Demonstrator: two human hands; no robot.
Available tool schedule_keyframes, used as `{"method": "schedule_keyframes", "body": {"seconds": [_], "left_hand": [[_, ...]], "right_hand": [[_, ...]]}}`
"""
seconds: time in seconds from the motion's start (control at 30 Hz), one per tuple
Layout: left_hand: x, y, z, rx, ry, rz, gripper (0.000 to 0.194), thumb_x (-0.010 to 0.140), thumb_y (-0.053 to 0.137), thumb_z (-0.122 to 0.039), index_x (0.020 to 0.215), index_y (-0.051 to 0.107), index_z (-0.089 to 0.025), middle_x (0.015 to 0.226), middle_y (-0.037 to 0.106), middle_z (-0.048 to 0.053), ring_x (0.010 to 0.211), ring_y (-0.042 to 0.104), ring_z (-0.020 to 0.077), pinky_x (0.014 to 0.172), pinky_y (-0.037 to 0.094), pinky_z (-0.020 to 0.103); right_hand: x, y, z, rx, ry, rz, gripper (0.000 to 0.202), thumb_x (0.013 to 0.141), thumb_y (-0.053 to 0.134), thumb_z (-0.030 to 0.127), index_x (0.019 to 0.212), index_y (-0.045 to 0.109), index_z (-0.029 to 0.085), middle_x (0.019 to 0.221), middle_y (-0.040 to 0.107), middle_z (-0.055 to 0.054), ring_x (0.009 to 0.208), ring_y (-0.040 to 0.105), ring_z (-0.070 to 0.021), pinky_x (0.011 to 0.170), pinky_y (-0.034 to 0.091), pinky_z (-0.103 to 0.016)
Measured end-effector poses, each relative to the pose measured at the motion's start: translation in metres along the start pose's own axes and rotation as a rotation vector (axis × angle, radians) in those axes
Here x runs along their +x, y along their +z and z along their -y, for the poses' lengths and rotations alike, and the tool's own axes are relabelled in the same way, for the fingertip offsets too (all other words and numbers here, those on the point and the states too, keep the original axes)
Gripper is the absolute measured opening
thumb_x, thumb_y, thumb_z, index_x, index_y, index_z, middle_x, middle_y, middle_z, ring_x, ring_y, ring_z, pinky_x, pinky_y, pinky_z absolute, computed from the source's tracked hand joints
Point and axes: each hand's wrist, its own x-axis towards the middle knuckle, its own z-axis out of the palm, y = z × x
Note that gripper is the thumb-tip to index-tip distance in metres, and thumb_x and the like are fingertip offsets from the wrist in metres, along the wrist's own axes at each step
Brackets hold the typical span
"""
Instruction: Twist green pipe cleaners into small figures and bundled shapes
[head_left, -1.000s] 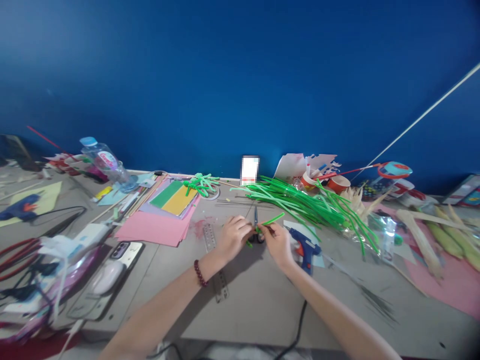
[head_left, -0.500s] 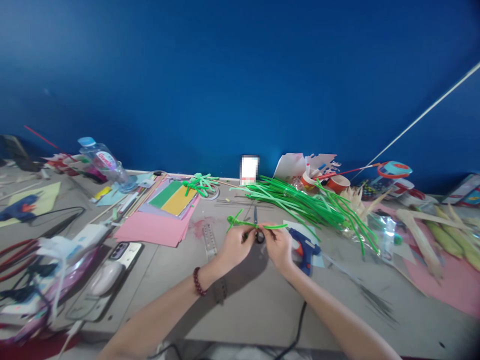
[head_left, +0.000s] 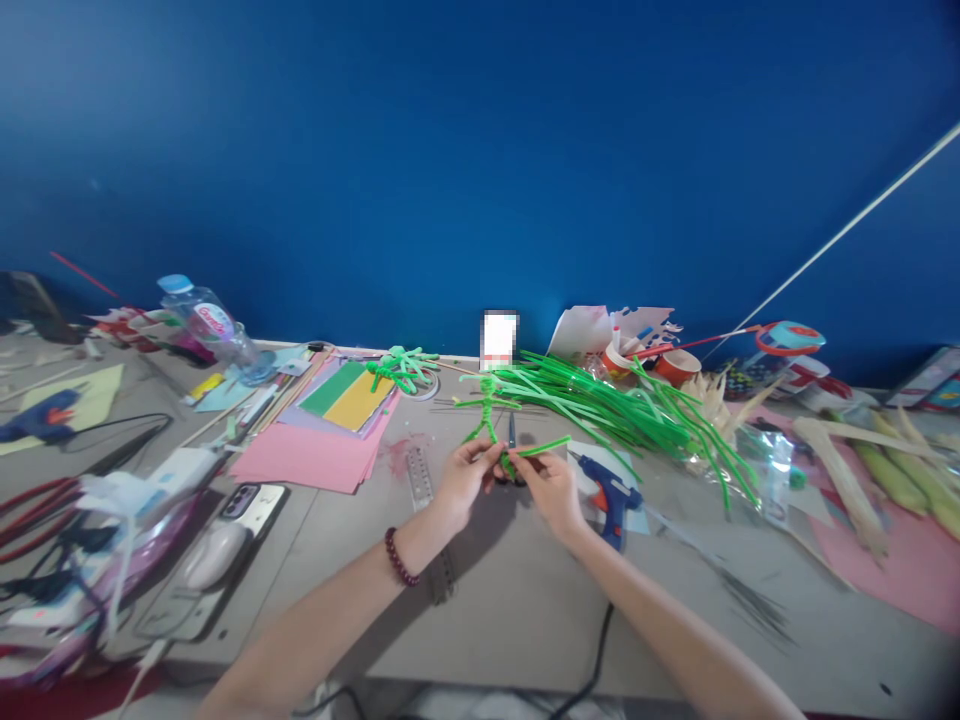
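Between my hands is a twisted green pipe cleaner figure, upright, with short arms sticking out on both sides. My left hand is closed in a pinch at its lower end. Beside it my right hand pinches a green pipe cleaner, whose free end points out to the right. The fingertips of both hands almost meet, and the join between them is partly hidden. Just behind and beneath the fingers lie dark scissors, blades pointing away, their handles mostly covered.
Loose green pipe cleaners are heaped at the back right. A blue glue gun lies right of my hands, its cord trailing forward. Pink paper, a clear ruler and a phone are on the left. A finished-looking green pipe cleaner shape sits behind.
The green figure has turned from lying sideways to the left to standing upright above my fingers. My left hand has shifted slightly; the right-hand strand now slants upward.
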Motion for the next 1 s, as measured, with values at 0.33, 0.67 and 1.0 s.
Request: {"method": "schedule_keyframes", "body": {"seconds": [0.33,0.67,1.0], "left_hand": [[0.005,-0.006,0.005,-0.033,0.047,0.100,0.033,0.055,0.080,-0.038,0.069,0.064,-0.013,0.055,0.051,-0.006,0.037,0.028,-0.0002,0.039,0.017,0.019],[0.004,-0.005,0.004,0.096,0.054,0.128,0.032,0.057,0.078,-0.039,0.067,0.064,-0.012,0.048,0.048,-0.005,0.040,0.032,0.0031,0.042,0.020,0.020],[-0.005,0.003,0.004,-0.089,-0.173,0.075,0.044,0.052,0.081,-0.045,0.065,0.053,-0.014,0.047,0.041,-0.008,0.041,0.034,0.0030,0.041,0.020,0.018]], "right_hand": [[0.007,0.004,0.004,0.595,0.477,0.140,0.035,0.061,0.078,0.042,0.076,0.061,0.016,0.061,0.063,0.001,0.049,0.059,-0.0117,0.052,0.052,-0.026],[0.006,0.003,0.000,0.510,0.465,0.226,0.035,0.072,0.068,0.047,0.083,0.050,0.019,0.057,0.050,0.008,0.038,0.039,-0.0043,0.034,0.028,-0.016],[-0.005,-0.004,-0.001,-0.338,-0.294,0.015,0.019,0.088,0.043,0.028,0.084,0.059,0.020,0.081,0.066,-0.007,0.074,0.062,-0.0186,0.070,0.049,-0.031]]}}
